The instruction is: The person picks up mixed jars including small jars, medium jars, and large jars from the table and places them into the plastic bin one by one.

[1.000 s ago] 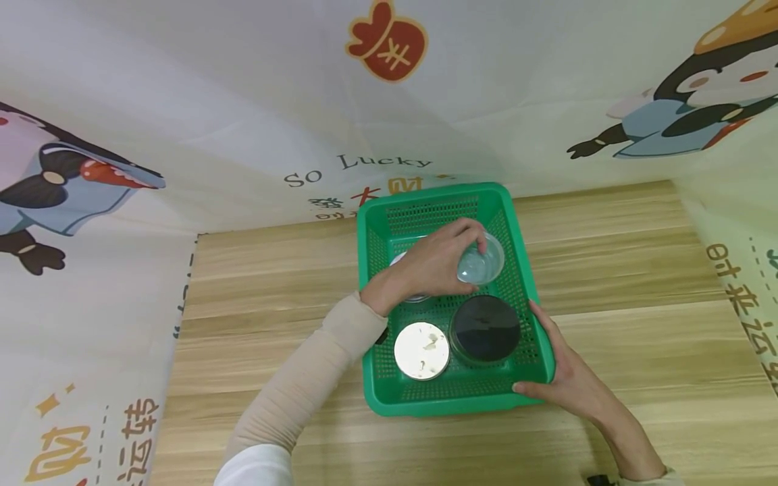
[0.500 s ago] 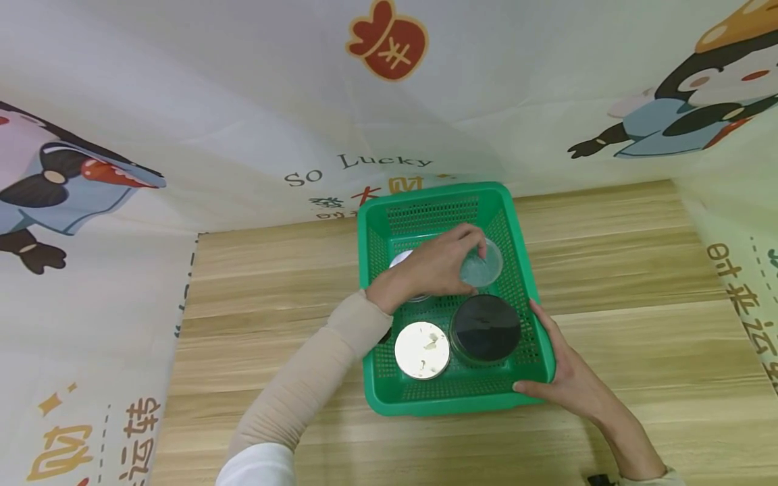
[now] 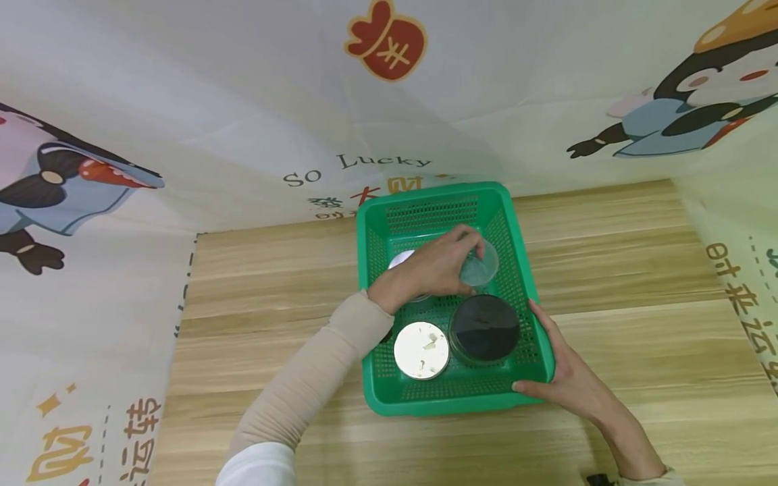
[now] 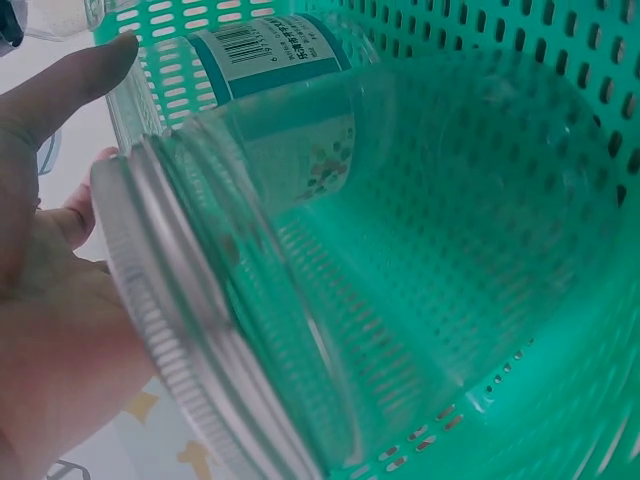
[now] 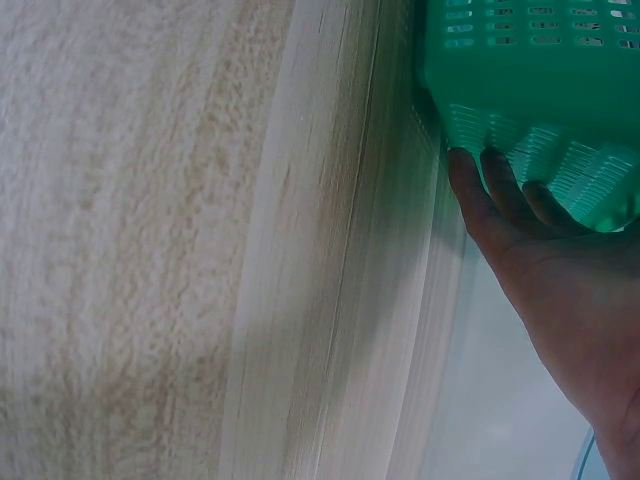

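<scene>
In the head view my left hand [image 3: 434, 266] pinches the rim of a clear lidless jar [image 3: 485, 268] inside the green basket [image 3: 450, 405]. A labelled jar [image 4: 270, 60] lies between thumb and fingertips in the left wrist view, its label carrying a barcode. Closer to that camera, a clear jar [image 4: 330, 270] with a ridged silver lid stands under the wrist. My right hand [image 3: 571, 374] spans the basket's near right corner, thumb along the front and fingers along the side. From the right wrist, fingertips [image 5: 497, 170] touch the outer basket wall [image 5: 530, 80].
A jar with a dark lid [image 3: 486, 329] and one with a shiny pale lid [image 3: 422, 351] stand in the basket's near half. The basket sits on a wood-grain table [image 3: 273, 304]. A white printed cloth [image 3: 261, 101] rises behind it.
My left hand has lowered the lidless jar deeper into the basket, shifting it slightly left. The right hand and basket have stayed in place.
</scene>
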